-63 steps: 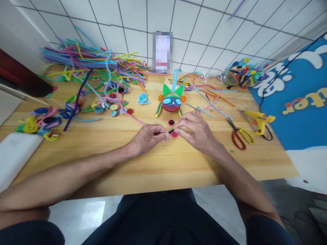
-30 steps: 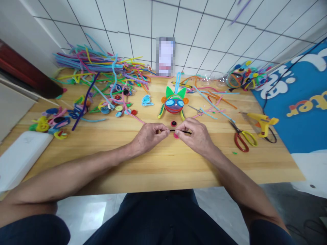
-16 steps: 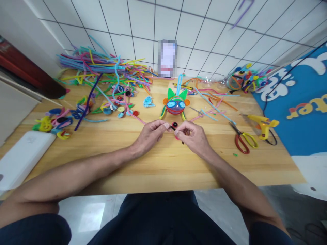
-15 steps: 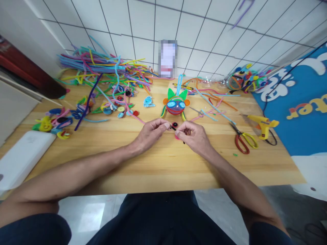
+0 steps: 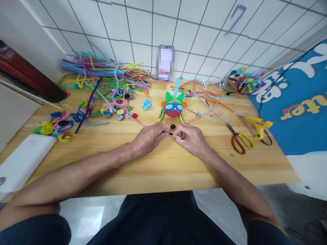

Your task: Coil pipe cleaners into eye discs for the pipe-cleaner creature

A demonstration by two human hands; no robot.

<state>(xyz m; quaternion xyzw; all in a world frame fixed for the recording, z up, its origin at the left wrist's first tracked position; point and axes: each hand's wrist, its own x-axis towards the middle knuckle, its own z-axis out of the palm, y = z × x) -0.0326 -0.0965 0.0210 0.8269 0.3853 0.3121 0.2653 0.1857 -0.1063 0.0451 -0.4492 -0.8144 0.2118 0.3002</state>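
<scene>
Pinched between the fingertips of both hands is a short black pipe cleaner, held nearly level above the table. My left hand is closed on one end, its back turned upward. Closed on the other end is my right hand, whose fingers cover much of the strip. Just beyond the fingertips lies a small round black and red piece. Behind it rests a clear ball figure with green pointed ears, blue coiled eyes, orange side coils, yellow-green limbs and a blue loop on top.
Bundled pipe cleaners and coiled pieces cover the left side, near a white box-shaped device. Scissors and a yellow glue gun lie right. A phone leans on the tiled wall.
My left hand has rolled so its back shows more. The black pipe cleaner, slanted before, is now almost level with less of it showing. The whole view has shifted slightly.
</scene>
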